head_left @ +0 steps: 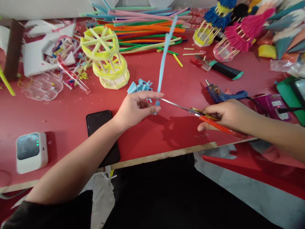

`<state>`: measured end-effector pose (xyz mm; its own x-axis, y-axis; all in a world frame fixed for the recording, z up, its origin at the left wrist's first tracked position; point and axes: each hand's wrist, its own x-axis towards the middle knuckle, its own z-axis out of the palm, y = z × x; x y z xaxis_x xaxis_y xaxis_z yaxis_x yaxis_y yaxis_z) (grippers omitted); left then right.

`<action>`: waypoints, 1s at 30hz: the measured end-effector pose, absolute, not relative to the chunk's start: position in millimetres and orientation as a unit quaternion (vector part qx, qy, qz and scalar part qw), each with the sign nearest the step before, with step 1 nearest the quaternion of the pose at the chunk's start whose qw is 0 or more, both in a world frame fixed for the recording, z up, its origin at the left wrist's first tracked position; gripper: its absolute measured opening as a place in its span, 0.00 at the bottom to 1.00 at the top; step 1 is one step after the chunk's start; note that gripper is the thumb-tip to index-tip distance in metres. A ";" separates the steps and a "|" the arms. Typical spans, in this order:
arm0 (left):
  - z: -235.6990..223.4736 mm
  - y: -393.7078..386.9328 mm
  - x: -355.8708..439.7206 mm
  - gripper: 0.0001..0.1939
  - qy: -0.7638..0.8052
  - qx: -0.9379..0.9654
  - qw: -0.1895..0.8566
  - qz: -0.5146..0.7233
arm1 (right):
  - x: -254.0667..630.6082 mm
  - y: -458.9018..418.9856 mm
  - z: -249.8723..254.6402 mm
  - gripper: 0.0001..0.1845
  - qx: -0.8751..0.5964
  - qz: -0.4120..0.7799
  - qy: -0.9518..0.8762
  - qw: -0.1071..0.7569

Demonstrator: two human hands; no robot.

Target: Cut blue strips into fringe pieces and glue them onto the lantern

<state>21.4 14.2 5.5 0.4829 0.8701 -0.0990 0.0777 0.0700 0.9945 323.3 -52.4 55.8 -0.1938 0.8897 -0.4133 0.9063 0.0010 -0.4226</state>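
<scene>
Between thumb and fingers, my left hand pinches the lower part of a light blue pipe cleaner, which stands up from the grip. My right hand is closed round the orange handle of a pair of scissors. Their narrow blades point left, and the tips reach the pipe cleaner beside my left fingertips. Just behind my left hand lies a small pile of short blue cut pieces. A yellow two-tiered frame of sticks and pipe cleaners stands beyond it.
A black phone lies under my left forearm, with a white device farther left. A blue glue gun and a utility knife lie on the right. Colourful pipe cleaners and pink and blue tasselled models fill the back.
</scene>
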 end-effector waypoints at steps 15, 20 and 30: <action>0.4 14.4 22.2 0.25 0.381 0.556 0.614 0.410 | 257.2 -64.4 31.9 0.20 0.568 -0.020 0.800 -0.192; 3.9 11.0 20.7 0.26 0.375 0.570 0.613 0.399 | 221.4 -32.6 17.6 0.31 0.497 -0.107 0.801 -0.316; 3.3 15.5 19.9 0.25 0.377 0.545 0.624 0.415 | 214.1 -18.6 0.0 0.23 0.499 -0.113 0.785 -0.349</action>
<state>19.9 15.5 3.3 0.3720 0.9281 -0.0183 -0.1073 0.0626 0.9923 214.1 -18.6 0.0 -0.2587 0.8619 0.4361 0.7041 0.4773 -0.5257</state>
